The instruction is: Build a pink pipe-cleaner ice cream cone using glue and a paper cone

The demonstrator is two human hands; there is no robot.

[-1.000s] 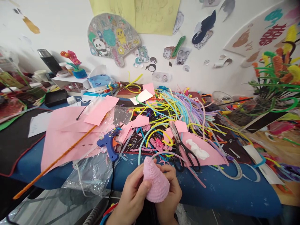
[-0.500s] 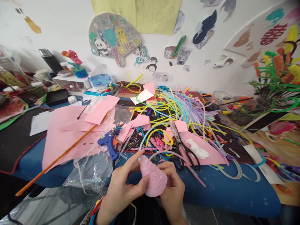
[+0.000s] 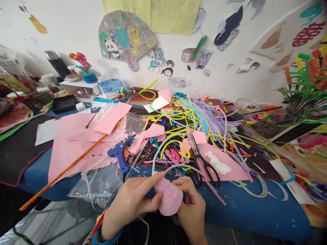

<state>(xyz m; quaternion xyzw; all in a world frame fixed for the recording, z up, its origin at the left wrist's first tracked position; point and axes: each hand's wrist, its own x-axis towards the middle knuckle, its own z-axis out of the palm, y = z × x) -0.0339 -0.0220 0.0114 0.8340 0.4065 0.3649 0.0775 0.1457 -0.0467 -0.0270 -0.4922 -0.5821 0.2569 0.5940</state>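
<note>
Between my two hands, just off the front edge of the table, is a pink cone (image 3: 168, 199) of coiled pipe cleaner, its narrow end pointing up and away. My left hand (image 3: 138, 195) grips it from the left, with the index finger across the top and the thumb against the side. My right hand (image 3: 190, 202) pinches the right side near the wide end; some of its fingertips are hidden behind the cone. A loose pink pipe cleaner (image 3: 189, 166) arcs from near the cone's tip to the right. Beyond stands a light-blue pipe cleaner stem (image 3: 155, 154).
A blue glue gun (image 3: 119, 154) lies left of centre, on plastic film beside pink paper (image 3: 74, 136). Black-handled scissors (image 3: 203, 161) lie to the right. A heap of coloured pipe cleaners (image 3: 199, 115) fills the back. An orange stick (image 3: 66, 170) juts over the front edge at left.
My left index finger has come down from a raised position onto the cone's top. The cone stays in both hands, and the whole view has shifted slightly.
</note>
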